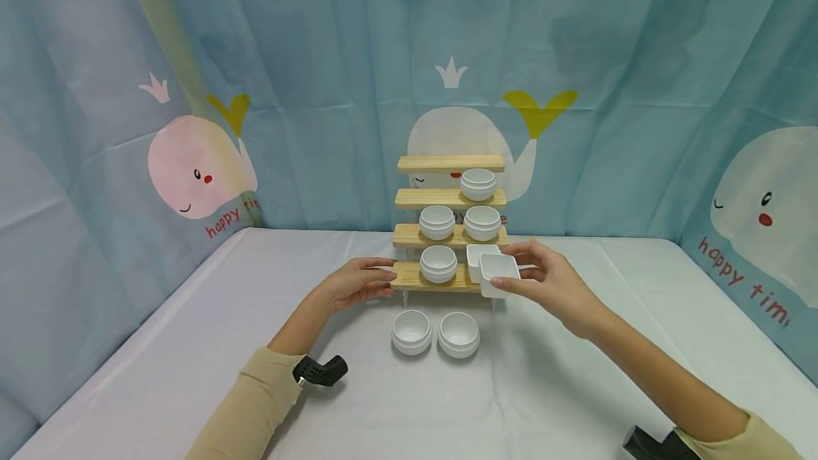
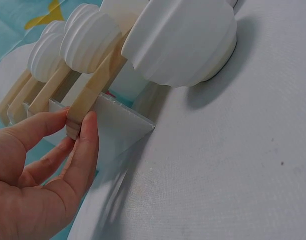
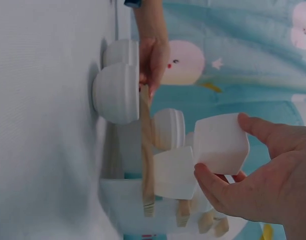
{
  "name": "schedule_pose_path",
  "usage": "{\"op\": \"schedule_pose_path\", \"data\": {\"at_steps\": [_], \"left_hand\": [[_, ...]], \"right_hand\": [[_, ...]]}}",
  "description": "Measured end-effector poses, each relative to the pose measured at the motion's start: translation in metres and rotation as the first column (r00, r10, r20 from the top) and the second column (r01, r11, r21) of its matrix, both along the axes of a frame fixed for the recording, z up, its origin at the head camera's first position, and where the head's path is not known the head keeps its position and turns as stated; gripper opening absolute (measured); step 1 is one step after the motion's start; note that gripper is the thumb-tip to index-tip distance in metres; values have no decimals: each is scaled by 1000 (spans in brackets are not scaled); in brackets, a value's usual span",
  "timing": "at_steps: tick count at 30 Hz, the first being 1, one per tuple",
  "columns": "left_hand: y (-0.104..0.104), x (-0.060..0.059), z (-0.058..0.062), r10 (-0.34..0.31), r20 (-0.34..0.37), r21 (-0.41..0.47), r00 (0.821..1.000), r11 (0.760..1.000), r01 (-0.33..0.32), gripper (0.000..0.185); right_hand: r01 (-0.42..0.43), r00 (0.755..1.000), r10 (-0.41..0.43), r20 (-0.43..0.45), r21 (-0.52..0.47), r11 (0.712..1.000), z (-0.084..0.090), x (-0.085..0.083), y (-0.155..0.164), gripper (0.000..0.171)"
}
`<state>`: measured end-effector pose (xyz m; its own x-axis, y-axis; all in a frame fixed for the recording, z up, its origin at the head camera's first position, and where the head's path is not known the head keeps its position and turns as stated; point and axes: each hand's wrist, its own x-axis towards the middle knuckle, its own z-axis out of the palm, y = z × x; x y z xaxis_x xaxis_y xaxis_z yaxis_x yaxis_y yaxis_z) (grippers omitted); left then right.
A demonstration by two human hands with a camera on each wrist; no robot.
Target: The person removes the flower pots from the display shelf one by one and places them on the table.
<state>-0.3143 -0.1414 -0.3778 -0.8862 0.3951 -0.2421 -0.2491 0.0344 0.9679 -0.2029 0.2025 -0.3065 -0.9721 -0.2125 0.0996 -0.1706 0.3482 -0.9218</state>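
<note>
A stepped stand with wooden shelves (image 1: 450, 162) stands on the white cloth. My left hand (image 1: 364, 282) pinches the left end of its lowest shelf (image 2: 95, 80) between thumb and fingers. My right hand (image 1: 552, 282) grips a square white pot (image 1: 500, 275) by its sides, just in front of the lowest shelf's right end. Behind it, a second square white pot (image 3: 172, 172) sits on that shelf, partly hidden in the head view. A round white pot (image 1: 438, 264) stands to its left on the same shelf.
Two round pots (image 1: 437, 223) (image 1: 482, 223) occupy the second shelf, and one round pot (image 1: 478, 184) the third. Two more round pots (image 1: 412, 332) (image 1: 459, 334) stand on the cloth before the stand. A blue whale-print curtain (image 1: 358, 41) hangs behind.
</note>
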Motion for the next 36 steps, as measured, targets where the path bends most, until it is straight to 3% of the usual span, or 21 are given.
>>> {"op": "schedule_pose_path", "data": {"at_steps": [36], "left_hand": [[1,2,3,-6,-21,-22,1000,1000,6,55]], "right_hand": [[9,993,-13,116,30,1000,-30,10,11,66]]}}
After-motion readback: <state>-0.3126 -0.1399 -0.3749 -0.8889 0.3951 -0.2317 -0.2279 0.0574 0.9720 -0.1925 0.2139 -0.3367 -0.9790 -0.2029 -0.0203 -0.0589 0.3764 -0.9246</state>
